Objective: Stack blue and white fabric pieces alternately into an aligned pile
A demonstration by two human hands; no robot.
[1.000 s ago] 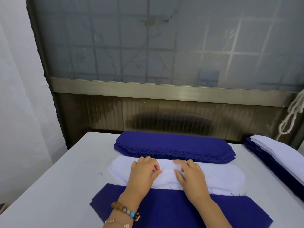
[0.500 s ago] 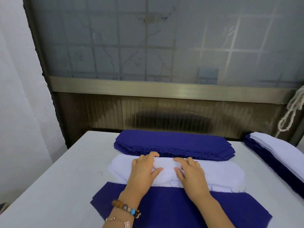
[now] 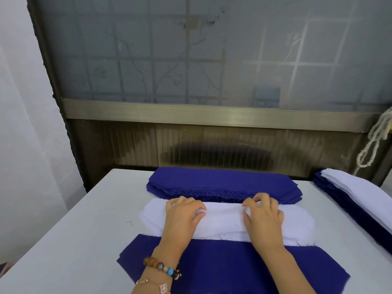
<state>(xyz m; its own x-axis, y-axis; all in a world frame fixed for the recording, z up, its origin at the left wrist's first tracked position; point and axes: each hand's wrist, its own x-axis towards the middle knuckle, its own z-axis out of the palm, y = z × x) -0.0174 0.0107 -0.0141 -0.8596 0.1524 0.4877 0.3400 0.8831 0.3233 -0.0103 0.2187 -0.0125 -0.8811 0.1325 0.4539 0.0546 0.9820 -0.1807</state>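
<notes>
White table [image 3: 63, 240]: left hand [image 3: 182, 217] and right hand [image 3: 263, 219] each pinch top white piece [image 3: 224, 217] at centre. Blue stack [image 3: 220, 183] at 12 o'clock, blue piece [image 3: 222, 266] at 6, mixed pile [image 3: 360, 198] at 3. Lift just 1 layer, keep it taut, match edges onto blue.

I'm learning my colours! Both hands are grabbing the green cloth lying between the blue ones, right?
Not green: the head view shows the left hand and right hand pinching white cloth, lying between the blue pile behind and the blue piece in front.
</notes>
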